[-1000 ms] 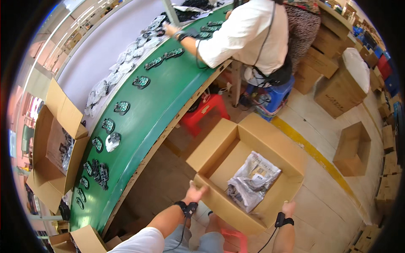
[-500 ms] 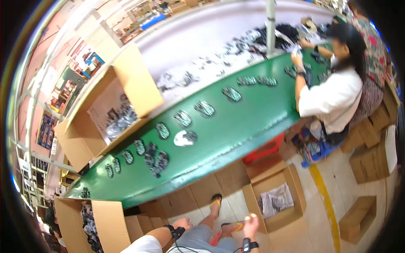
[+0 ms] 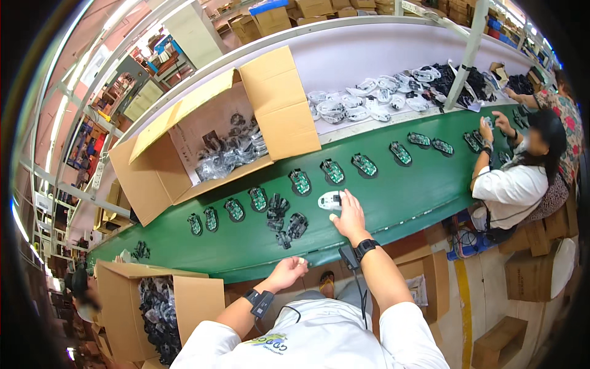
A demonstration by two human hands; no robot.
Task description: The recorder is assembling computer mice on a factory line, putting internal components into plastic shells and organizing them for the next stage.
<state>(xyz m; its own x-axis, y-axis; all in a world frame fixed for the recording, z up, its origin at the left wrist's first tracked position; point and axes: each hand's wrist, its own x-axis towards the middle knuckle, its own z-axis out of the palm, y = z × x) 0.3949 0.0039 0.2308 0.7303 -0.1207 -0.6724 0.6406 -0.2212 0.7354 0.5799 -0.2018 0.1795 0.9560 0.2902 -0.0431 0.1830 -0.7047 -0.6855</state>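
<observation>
- Bare right hand [image 3: 349, 216] had moved from beside the open brown cardboard box [image 3: 439, 280] to the long green-topped table [image 3: 396, 192].
- Its grip was spread, thumb and fingers apart at the right end of a rounded white plastic shell [image 3: 328, 200] on the table.
- Bare left hand [image 3: 286, 273] was near the table's edge, fingers curled; whether they pressed together could not be told.
- Reaching for the shell seemed the step in hand; closing thumb and fingers seemed called for next.
</observation>
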